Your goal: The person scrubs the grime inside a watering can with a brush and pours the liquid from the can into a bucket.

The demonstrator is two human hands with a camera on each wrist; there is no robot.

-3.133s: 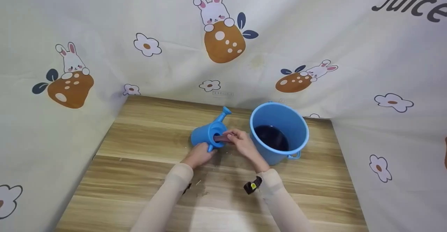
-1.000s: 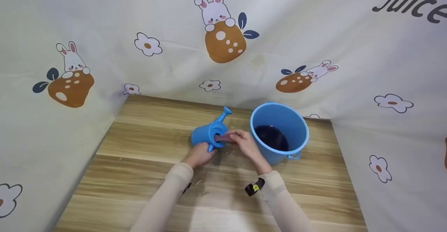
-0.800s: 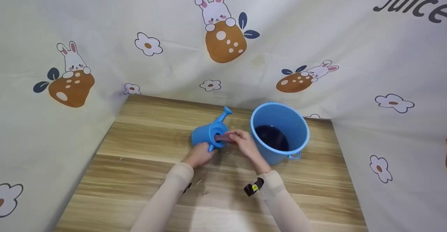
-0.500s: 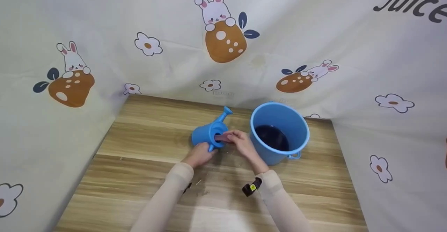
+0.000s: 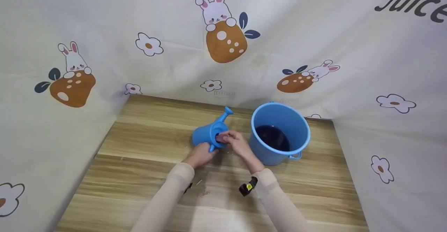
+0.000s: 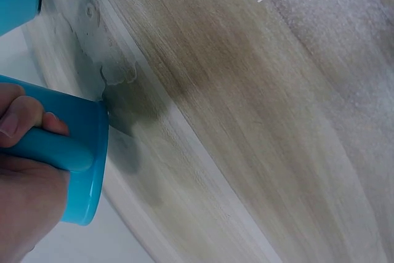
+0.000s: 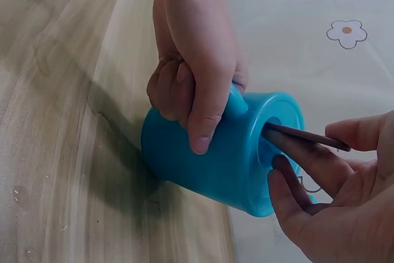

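In the head view a blue watering can (image 5: 202, 136) is tipped on its side, its opening facing right and its spout pointing up toward the back wall. My left hand (image 5: 200, 154) grips its handle, fingers curled round it, as the right wrist view also shows. My right hand (image 5: 239, 145) pinches a flat, purplish-brown strip (image 7: 308, 137), like a tool's handle, between thumb and fingers. The strip's other end sits inside the can's opening, where its tip is hidden. Some right fingertips reach into the opening too.
A larger blue bucket (image 5: 256, 148) with dark liquid at its bottom stands just right of my right hand. Wet spots and small bits lie on the wooden tabletop (image 5: 146, 186). A patterned cloth (image 5: 174, 67) rises behind and along both sides.
Over the last half second my right hand has moved left toward the can, and less of the strip shows outside the opening. Earlier it shifted slightly in and out. My left hand and the can stay put.
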